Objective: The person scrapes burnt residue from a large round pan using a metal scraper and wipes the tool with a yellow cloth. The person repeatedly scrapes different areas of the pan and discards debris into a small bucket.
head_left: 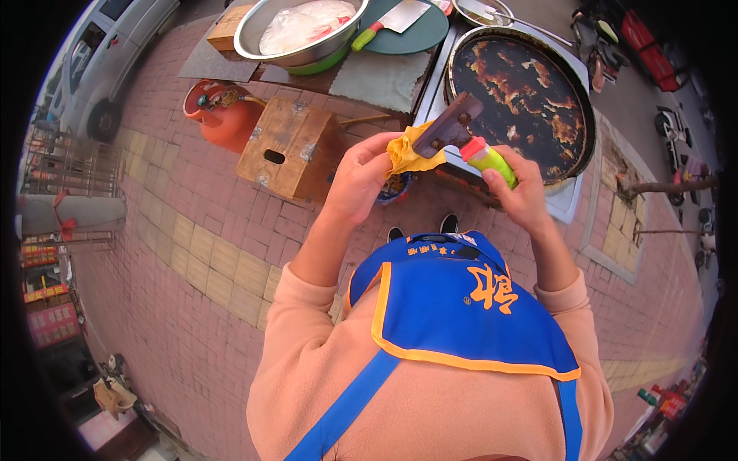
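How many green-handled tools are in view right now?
2: a scraper held in the right hand, and a cleaver lying on the dark green round board. Others may be hidden, perhaps behind the steel bowl.

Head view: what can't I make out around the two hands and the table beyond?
Head view, the scraper: the end of its green handle is hidden by the right hand.
Head view, the yellow cloth: the part behind the blade is covered by it.
Head view, the blue tub: partly covered by the cloth and left hand.
Head view, the metal bowl: far rim cut off by the upper edge.
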Demonstrator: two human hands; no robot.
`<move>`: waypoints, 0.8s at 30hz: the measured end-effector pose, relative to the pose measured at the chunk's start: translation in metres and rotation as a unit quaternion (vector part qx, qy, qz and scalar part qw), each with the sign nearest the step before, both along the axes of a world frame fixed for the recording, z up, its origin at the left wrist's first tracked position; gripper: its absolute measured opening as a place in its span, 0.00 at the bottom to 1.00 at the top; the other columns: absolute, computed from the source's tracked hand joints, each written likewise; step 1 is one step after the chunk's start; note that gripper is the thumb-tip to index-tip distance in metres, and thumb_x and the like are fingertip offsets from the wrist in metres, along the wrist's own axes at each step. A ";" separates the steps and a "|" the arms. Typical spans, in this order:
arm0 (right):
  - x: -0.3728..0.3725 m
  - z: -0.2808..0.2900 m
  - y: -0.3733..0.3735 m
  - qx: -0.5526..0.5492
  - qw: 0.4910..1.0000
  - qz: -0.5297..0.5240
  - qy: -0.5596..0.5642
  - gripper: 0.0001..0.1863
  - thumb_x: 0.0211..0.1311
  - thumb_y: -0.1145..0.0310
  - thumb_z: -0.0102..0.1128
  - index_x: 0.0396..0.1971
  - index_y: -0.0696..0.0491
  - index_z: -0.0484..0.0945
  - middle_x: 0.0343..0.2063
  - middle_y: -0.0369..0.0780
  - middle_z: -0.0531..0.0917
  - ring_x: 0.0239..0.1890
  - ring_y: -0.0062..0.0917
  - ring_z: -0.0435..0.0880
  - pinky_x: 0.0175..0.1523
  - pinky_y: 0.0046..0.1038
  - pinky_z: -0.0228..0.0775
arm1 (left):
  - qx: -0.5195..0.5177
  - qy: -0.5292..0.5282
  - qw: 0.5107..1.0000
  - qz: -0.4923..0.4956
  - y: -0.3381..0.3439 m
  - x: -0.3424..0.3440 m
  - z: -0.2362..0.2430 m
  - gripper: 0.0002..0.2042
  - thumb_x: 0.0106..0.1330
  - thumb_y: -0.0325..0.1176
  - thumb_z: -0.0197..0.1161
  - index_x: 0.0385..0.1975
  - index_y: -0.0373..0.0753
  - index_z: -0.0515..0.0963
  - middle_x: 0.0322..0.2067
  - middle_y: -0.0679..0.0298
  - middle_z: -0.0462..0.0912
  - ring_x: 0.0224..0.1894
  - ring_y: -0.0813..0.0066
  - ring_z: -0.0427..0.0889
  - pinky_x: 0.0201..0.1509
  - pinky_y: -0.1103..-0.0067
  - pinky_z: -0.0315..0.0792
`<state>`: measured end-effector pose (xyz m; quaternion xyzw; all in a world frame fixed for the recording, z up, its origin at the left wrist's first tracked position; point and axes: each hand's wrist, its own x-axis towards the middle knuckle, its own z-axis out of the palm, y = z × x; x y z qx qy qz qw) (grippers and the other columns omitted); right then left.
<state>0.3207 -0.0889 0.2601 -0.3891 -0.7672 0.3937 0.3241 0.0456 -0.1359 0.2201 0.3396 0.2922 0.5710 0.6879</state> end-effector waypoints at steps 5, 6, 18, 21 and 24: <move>0.009 0.008 -0.006 -0.055 0.998 -0.007 0.009 0.13 0.66 0.66 0.62 0.45 0.57 0.79 0.22 0.35 0.79 0.24 0.16 0.75 0.31 0.21 0.66 | -0.007 -0.051 0.994 0.099 0.009 0.020 0.007 0.16 0.71 0.28 0.53 0.56 0.28 0.72 0.53 0.58 0.79 0.56 0.72 0.77 0.62 0.76 0.68; 0.009 0.008 -0.008 -0.090 0.996 -0.012 0.026 0.13 0.66 0.66 0.62 0.45 0.57 0.79 0.22 0.34 0.79 0.24 0.15 0.75 0.30 0.21 0.66 | -0.016 -0.070 0.993 0.094 0.009 0.021 0.007 0.16 0.71 0.29 0.54 0.55 0.29 0.73 0.52 0.58 0.80 0.55 0.73 0.77 0.61 0.77 0.69; 0.001 0.021 -0.010 -0.150 0.988 -0.033 0.027 0.13 0.67 0.65 0.62 0.43 0.58 0.79 0.19 0.33 0.77 0.23 0.13 0.72 0.29 0.20 0.64 | -0.008 -0.015 0.999 0.035 0.010 0.019 0.003 0.09 0.66 0.24 0.65 0.44 0.34 0.77 0.42 0.63 0.83 0.43 0.80 0.81 0.46 0.82 0.74; -0.001 0.028 -0.013 -0.083 0.996 -0.023 -0.003 0.13 0.65 0.65 0.63 0.43 0.58 0.79 0.19 0.36 0.77 0.22 0.15 0.72 0.29 0.21 0.64 | 0.012 0.076 0.995 0.065 0.009 0.022 0.008 0.10 0.63 0.21 0.66 0.43 0.33 0.78 0.39 0.64 0.85 0.39 0.81 0.83 0.44 0.83 0.76; -0.004 0.034 -0.016 -0.064 0.998 -0.020 -0.006 0.13 0.65 0.66 0.63 0.43 0.59 0.79 0.19 0.38 0.78 0.22 0.16 0.72 0.29 0.22 0.64 | 0.043 0.136 0.985 0.099 0.006 0.025 0.014 0.09 0.63 0.20 0.65 0.42 0.31 0.79 0.37 0.65 0.85 0.37 0.81 0.84 0.44 0.85 0.77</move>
